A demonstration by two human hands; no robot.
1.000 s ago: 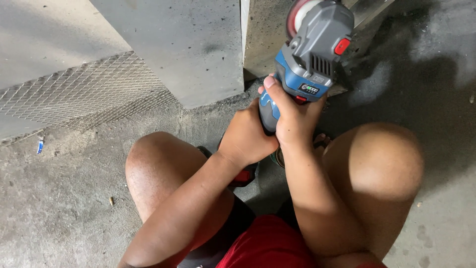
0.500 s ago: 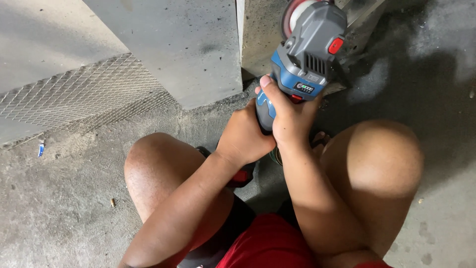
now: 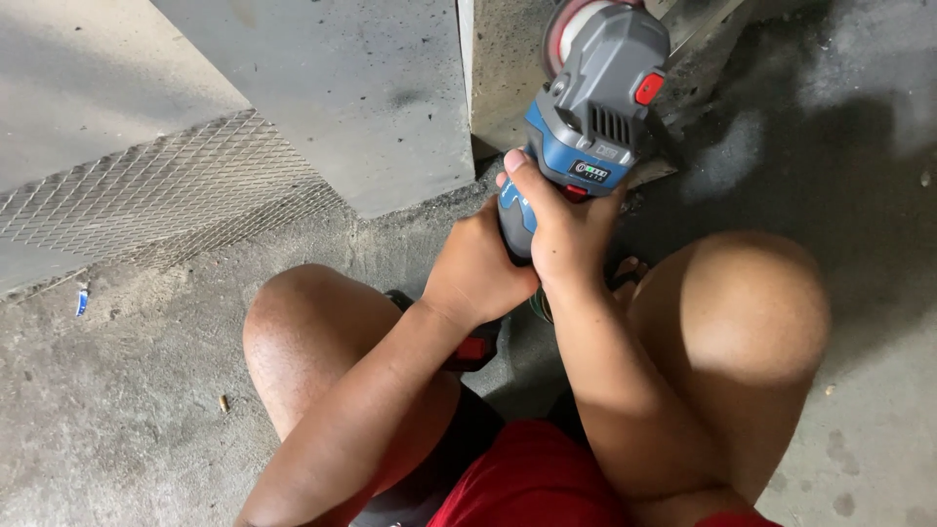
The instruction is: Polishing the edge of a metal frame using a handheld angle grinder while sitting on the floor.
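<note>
- One concrete floor [image 3: 127, 429] is spreading under the crouching person, with one grey slab [image 3: 332, 88] and one strip of metal mesh [image 3: 166, 185] lying on it.
- One blue-and-grey angle grinder [image 3: 590, 122] is pointing away between the two knees, its disc [image 3: 571, 24] sitting at the slab's edge.
- The right hand [image 3: 566, 234] and left hand [image 3: 478, 273] are both gripping the grinder's body tightly.
- Judging by the bare knees alongside, sparks or a kicking disc could be injuring skin if the grip is slipping.

Grinder [image 3: 590, 117] between knees — mesh [image 3: 156, 200] left, slab [image 3: 332, 88] between them.
</note>
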